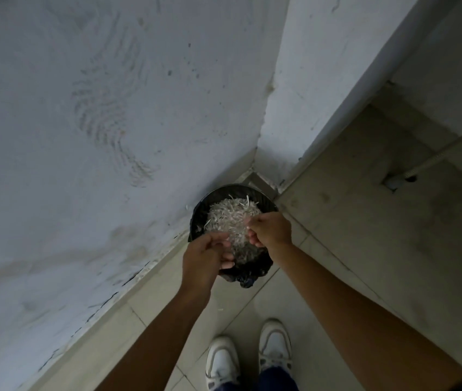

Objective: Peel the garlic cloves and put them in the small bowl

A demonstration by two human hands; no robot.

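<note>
Fingers of your left hand (206, 253) and right hand (270, 230) hang loosely curled, gripping nothing visible, over a black-lined bin (201, 213) heaped with garlic skins (231, 217) in the wall corner. White shoes (221, 362) stand near; no readable writing.

The tiled floor (365, 221) carries a round bin lined with a black bag (231, 193), which stands in the corner where the two pale walls meet and is heaped with pale papery garlic skins (232, 218). Near the bin, toward the viewer, a pair of white sneakers (248, 359) stands on the tiles. A small pale scrap (220, 309) lies on the floor between the bin and the sneakers.
</note>
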